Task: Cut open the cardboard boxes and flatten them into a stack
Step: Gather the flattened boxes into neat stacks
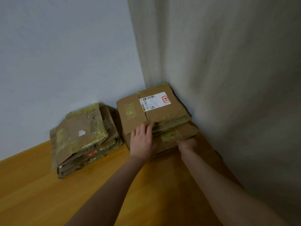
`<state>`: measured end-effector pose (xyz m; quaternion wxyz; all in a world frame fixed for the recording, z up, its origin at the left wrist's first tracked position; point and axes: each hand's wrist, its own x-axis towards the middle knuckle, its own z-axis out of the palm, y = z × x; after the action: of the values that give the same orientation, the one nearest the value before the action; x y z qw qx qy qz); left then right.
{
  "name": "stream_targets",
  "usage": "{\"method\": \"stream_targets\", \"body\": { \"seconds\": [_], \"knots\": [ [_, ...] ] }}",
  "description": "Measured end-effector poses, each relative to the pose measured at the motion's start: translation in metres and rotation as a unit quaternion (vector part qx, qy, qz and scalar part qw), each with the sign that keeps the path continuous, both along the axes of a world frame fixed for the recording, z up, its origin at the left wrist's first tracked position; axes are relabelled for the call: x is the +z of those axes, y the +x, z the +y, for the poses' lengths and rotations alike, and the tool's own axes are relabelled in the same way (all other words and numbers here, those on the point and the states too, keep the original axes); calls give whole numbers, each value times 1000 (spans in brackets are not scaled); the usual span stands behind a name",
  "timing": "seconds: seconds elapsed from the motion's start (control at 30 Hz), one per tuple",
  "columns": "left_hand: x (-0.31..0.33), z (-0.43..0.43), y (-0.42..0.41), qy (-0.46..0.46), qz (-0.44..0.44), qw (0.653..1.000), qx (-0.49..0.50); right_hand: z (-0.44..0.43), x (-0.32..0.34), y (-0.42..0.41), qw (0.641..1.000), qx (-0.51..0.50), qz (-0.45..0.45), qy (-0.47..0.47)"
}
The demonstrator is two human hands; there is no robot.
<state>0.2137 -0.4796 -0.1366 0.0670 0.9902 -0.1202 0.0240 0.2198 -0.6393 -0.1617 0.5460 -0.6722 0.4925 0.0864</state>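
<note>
Lying in the floor's (pixel 48 193) far corner, the cardboard stack (pixel 159 111) had the left hand (pixel 142 141) flat on its front edge, fingers (pixel 145 128) straight and close together; on the right hand (pixel 187 145), finger state could not be told.

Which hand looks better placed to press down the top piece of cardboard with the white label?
Left, probably. The left hand lies flat with its fingers on the near edge of the labelled top cardboard. The right hand sits lower, against the front bottom layers of the corner stack.
</note>
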Motion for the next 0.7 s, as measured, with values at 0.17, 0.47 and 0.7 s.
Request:
{"method": "stream_targets", "body": {
  "seconds": [0.17,0.47,0.7],
  "knots": [
    [-2,-17,42,123,43,991,-25,-7,6,9,998,56,7,-12],
    [-8,-27,74,200,64,977,-25,-21,-13,15,993,102,47,-35],
    [21,-18,90,123,66,989,-41,-26,-15,11,997,73,26,25]
  ]
}}
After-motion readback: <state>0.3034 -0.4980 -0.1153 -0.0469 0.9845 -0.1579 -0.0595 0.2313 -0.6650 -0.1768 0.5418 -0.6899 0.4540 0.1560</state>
